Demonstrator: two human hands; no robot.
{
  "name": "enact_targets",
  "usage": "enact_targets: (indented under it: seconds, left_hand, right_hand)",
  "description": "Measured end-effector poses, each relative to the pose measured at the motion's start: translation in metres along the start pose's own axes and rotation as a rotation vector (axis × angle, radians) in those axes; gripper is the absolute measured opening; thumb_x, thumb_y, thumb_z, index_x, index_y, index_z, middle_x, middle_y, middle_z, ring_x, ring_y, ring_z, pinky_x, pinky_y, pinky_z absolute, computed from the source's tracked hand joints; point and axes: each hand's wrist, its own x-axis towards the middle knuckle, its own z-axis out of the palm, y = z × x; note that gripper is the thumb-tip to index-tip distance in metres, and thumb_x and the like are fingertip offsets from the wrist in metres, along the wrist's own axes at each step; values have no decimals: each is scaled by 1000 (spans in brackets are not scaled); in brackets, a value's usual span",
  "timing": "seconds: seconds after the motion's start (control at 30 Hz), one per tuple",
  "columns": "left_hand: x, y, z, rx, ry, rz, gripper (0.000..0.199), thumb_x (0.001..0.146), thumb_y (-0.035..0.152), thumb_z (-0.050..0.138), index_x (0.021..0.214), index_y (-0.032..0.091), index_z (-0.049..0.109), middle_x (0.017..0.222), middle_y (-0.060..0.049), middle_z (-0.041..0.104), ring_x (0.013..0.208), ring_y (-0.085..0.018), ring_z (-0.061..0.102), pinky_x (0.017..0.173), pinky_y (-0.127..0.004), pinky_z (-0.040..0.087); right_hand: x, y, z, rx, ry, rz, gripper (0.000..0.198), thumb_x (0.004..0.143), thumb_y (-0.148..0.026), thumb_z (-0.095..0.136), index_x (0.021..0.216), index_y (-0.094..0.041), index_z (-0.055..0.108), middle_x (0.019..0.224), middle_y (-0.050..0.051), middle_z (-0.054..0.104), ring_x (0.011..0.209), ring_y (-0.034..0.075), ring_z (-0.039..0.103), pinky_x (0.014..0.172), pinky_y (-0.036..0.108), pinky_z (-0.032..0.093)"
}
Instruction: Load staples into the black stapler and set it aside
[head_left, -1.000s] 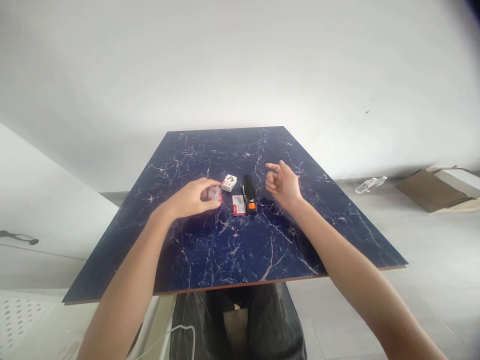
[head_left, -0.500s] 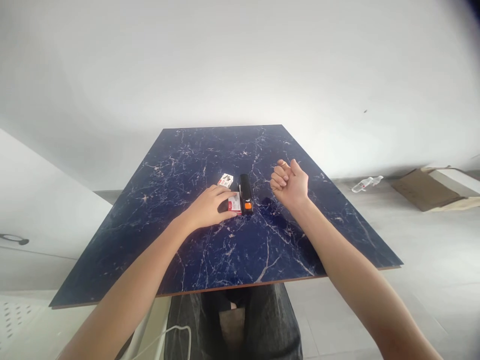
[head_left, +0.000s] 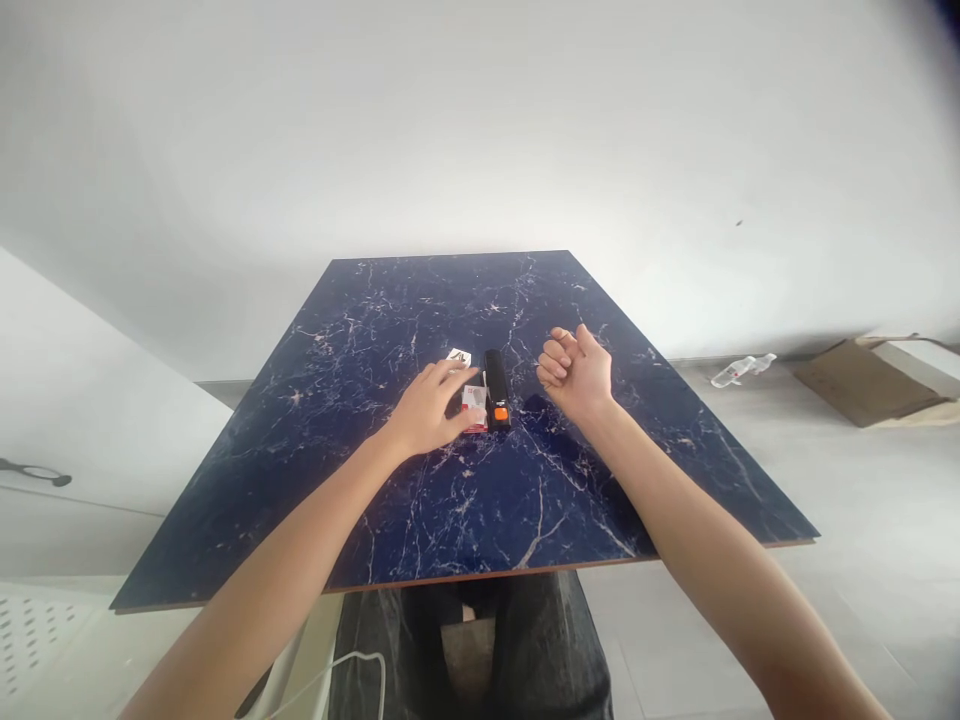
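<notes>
Hiding parts of the white box and red-and-white packet, the left grip is spread, the right grip curled.

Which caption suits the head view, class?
Left hand at a red-and-white box beside a black-and-orange device; right hand curled.

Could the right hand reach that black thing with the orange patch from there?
Probably yes: only tabletop shows between the right hand and the black object, though the curled fingers would likely need to open.
</notes>
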Motion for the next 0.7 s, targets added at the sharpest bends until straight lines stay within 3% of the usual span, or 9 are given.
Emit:
enact_targets:
  seconds: [0.1,0.2,0.33,0.47,0.57,0.7]
  left_hand:
    - [3,-15,-1,1,49,-86,54,106,51,35,149,24,53,159,-9,44,144,-33,38,117,-55,33]
    - [4,-24,1,-23,6,-120,50,107,45,33,143,23,59,145,-10,57,131,-30,48,112,-53,38]
    - [2,-15,5,-67,-44,-75,48,106,35,34,145,20,58,127,-11,62,115,-26,53,103,-46,45]
    - [-1,-5,1,-69,-88,-59,50,105,39,34,147,21,55,119,-11,64,111,-28,54,100,-48,46]
    - [-2,-9,-9,-93,-91,-43,55,98,47,50,146,21,53,130,-13,61,119,-31,53,102,-51,46]
    - [-6,-16,-16,-172,-152,15,82,84,47,71,156,28,38,160,-13,36,143,-36,40,113,-53,43]
  right_hand:
    - [-1,0,1,-100,17,-6,34,102,-52,41,84,-24,48,57,-8,24,42,11,23,38,23,27]
    - [-2,1,3,-194,25,0,35,99,-56,44,84,-25,48,57,-8,24,43,12,23,38,24,27]
    - [-1,7,3,-280,-19,71,32,95,-52,54,81,-24,49,57,-8,25,43,10,22,38,21,24]
    - [2,15,0,-456,-32,112,29,90,-42,64,76,-23,48,56,-9,25,43,8,21,39,21,18]
    - [3,16,-2,-802,-26,53,31,92,-43,59,72,-23,47,55,-8,29,45,10,24,43,24,19]
    - [0,14,-3,-1518,-110,-110,35,98,-38,47,67,-21,51,66,2,58,62,16,50,59,28,34]
